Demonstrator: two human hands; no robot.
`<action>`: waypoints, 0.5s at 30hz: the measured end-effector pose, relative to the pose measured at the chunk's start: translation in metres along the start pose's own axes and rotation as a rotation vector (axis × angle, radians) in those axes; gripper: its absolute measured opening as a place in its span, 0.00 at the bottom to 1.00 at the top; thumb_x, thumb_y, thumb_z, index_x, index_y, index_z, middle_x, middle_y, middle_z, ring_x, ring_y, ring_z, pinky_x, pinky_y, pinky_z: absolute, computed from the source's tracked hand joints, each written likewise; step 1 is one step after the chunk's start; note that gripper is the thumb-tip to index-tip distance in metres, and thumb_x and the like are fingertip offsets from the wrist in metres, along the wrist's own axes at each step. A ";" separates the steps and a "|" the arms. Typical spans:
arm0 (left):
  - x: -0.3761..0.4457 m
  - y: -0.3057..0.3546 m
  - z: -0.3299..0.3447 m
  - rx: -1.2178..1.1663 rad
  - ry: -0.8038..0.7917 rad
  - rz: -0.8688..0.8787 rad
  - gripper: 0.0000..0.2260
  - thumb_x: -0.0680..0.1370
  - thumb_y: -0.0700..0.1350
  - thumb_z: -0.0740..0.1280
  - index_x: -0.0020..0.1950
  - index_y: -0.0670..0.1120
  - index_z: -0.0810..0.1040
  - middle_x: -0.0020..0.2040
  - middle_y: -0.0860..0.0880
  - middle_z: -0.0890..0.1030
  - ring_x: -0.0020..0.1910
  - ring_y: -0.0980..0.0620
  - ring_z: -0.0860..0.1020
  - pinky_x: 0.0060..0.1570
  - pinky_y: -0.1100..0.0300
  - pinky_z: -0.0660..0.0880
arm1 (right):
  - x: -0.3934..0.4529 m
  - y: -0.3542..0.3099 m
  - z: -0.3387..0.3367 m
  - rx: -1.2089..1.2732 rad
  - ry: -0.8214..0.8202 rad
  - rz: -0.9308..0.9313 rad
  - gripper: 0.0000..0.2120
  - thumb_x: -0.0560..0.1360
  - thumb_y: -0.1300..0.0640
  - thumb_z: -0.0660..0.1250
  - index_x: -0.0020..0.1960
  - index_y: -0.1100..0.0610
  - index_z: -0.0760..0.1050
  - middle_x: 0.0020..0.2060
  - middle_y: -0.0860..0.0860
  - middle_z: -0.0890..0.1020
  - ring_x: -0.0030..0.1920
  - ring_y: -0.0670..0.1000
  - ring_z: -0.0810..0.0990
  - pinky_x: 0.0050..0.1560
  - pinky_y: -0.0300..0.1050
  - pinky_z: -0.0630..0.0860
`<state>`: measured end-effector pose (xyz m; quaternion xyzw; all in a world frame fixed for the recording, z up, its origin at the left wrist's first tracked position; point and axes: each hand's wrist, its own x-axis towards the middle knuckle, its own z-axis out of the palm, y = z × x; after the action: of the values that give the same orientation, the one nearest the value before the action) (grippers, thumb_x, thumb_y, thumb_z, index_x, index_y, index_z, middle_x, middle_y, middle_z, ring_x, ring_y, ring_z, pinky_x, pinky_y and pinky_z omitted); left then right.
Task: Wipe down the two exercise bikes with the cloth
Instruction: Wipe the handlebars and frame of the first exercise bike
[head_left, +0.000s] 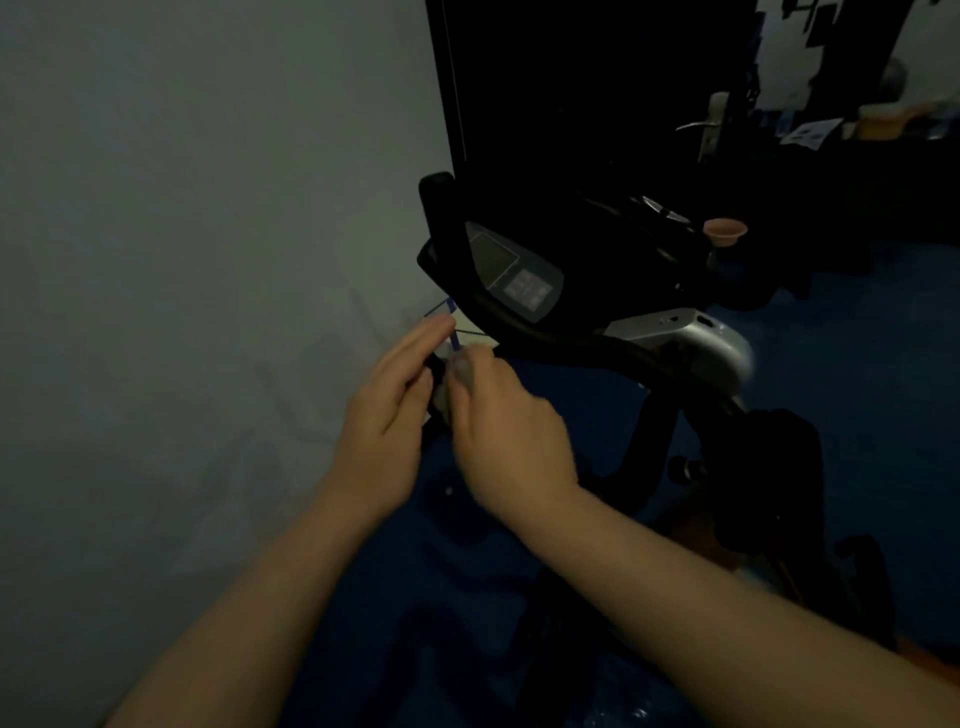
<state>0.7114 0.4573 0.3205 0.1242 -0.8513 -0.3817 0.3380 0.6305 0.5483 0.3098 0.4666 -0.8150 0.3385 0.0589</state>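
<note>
An exercise bike stands by the wall, with a grey console (511, 273), a black handlebar (545, 338) and a silver housing (696, 343). A pale cloth (453, 375) with a blue edge is bunched at the near left end of that handlebar. My right hand (511, 431) grips the cloth and presses it on the bar's end. My left hand (397, 410) lies against the other side of the same end, fingers nearly straight. The bar's tip is mostly hidden between my hands. More dark bars (649, 218) behind may belong to a second bike.
A pale wall (208, 260) runs close on the left. A dark door (597, 104) with a metal lever (701, 124) stands behind the bike. A pink cup-shaped thing (724, 231) sits to the right of the console. The floor (857, 364) is blue, and the bike's dark saddle (774, 467) lies at right.
</note>
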 end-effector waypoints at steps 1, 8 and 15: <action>0.000 0.000 0.000 -0.019 -0.007 -0.009 0.19 0.81 0.41 0.54 0.73 0.44 0.68 0.72 0.50 0.69 0.71 0.61 0.65 0.70 0.70 0.59 | -0.015 0.007 -0.002 -0.033 0.016 -0.052 0.16 0.82 0.50 0.54 0.68 0.52 0.64 0.57 0.51 0.74 0.45 0.53 0.78 0.35 0.45 0.68; 0.000 -0.001 0.009 -0.100 0.075 -0.010 0.20 0.80 0.54 0.52 0.70 0.50 0.68 0.71 0.50 0.71 0.71 0.57 0.66 0.72 0.64 0.59 | 0.014 0.000 -0.003 0.210 -0.106 0.107 0.11 0.84 0.50 0.49 0.61 0.51 0.66 0.54 0.51 0.75 0.47 0.55 0.77 0.41 0.49 0.72; 0.003 0.001 0.030 0.066 0.288 0.004 0.19 0.82 0.51 0.50 0.69 0.50 0.70 0.69 0.50 0.73 0.69 0.55 0.69 0.71 0.59 0.62 | -0.026 0.050 -0.034 -0.223 -0.319 -0.292 0.26 0.81 0.43 0.54 0.75 0.50 0.52 0.62 0.52 0.68 0.46 0.52 0.75 0.37 0.45 0.69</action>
<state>0.6892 0.4738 0.3077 0.1870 -0.8062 -0.3313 0.4531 0.5980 0.6048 0.3004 0.6177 -0.7701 0.1565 0.0290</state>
